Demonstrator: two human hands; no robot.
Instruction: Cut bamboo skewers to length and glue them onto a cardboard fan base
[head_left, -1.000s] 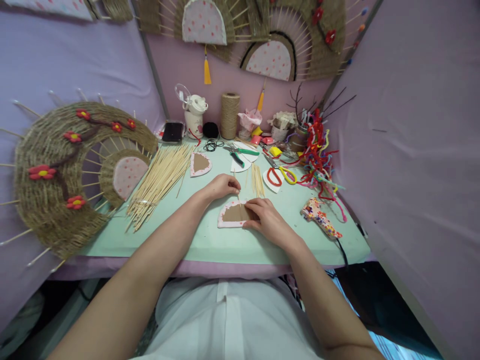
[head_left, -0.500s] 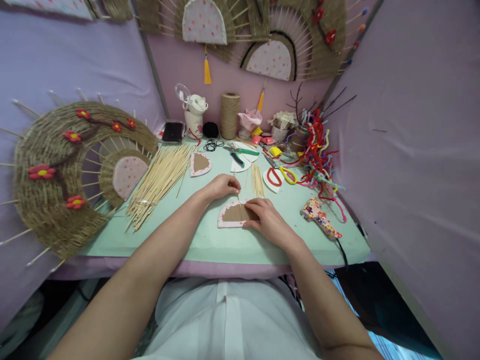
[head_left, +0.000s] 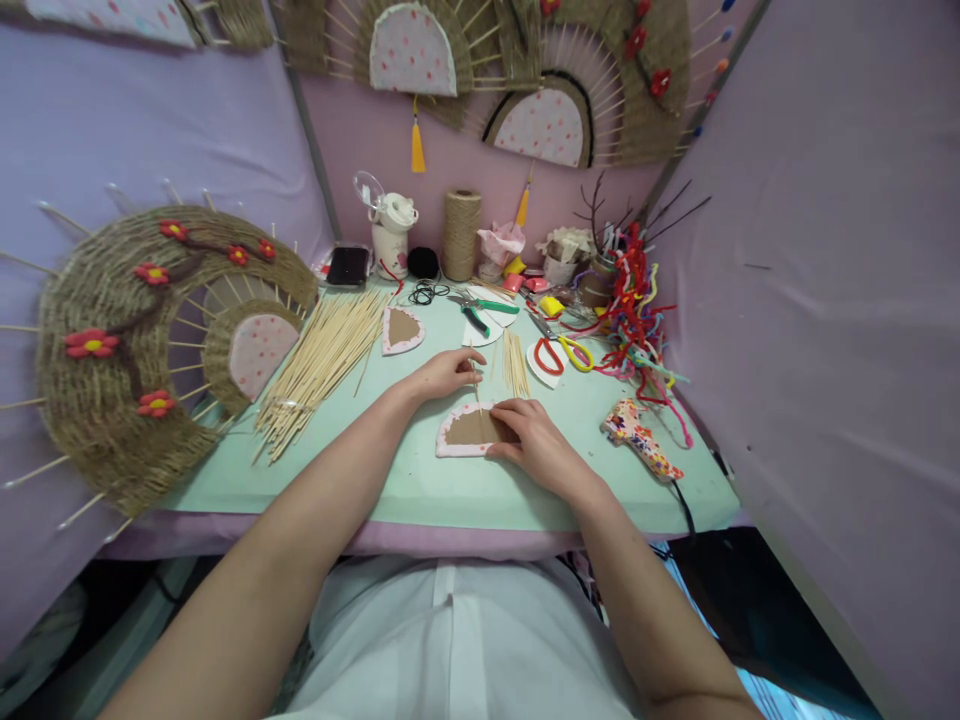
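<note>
A half-round cardboard piece with a pink dotted fabric edge (head_left: pixel 466 432) lies on the mint green table (head_left: pixel 420 480) in front of me. My left hand (head_left: pixel 444 373) pinches a thin bamboo stick (head_left: pixel 475 378) that stands over the piece's upper edge. Fingers bent, my right hand (head_left: pixel 534 438) presses down on the right side of the piece. A small bundle of short sticks (head_left: pixel 514 362) lies just beyond my hands.
A big pile of long bamboo sticks (head_left: pixel 322 355) lies at the left beside a woven twine fan with red flowers (head_left: pixel 127 340). Scissors (head_left: pixel 559 350), green pliers (head_left: pixel 484 305), a twine spool (head_left: pixel 460 235), pipe cleaners (head_left: pixel 634 300) and a patterned glue gun (head_left: pixel 641 440) crowd the back and right.
My left hand has slid slightly away from me with the stick. The view has tipped up a little. My right hand stays on the piece.
</note>
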